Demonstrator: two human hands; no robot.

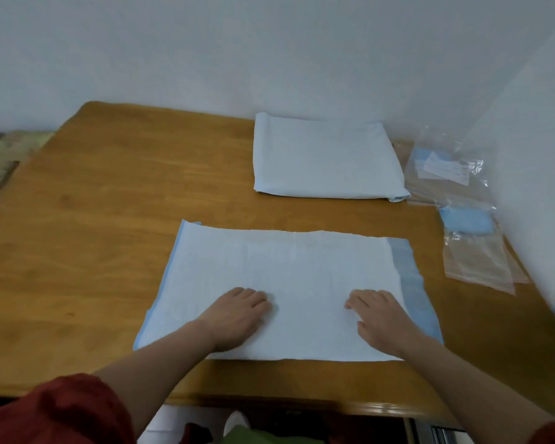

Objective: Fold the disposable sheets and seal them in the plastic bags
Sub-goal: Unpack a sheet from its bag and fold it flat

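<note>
L hand [241,315], R hand [382,318] flat on sheet [302,264].

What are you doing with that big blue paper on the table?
A person is flattening a disposable sheet on the table. The left hand and right hand both press down on its near half with open fingers. A folded sheet lies farther back. Clear bags wait at the right edge, and at least one holds something blue. The front sheet is not in a bag yet.
</note>
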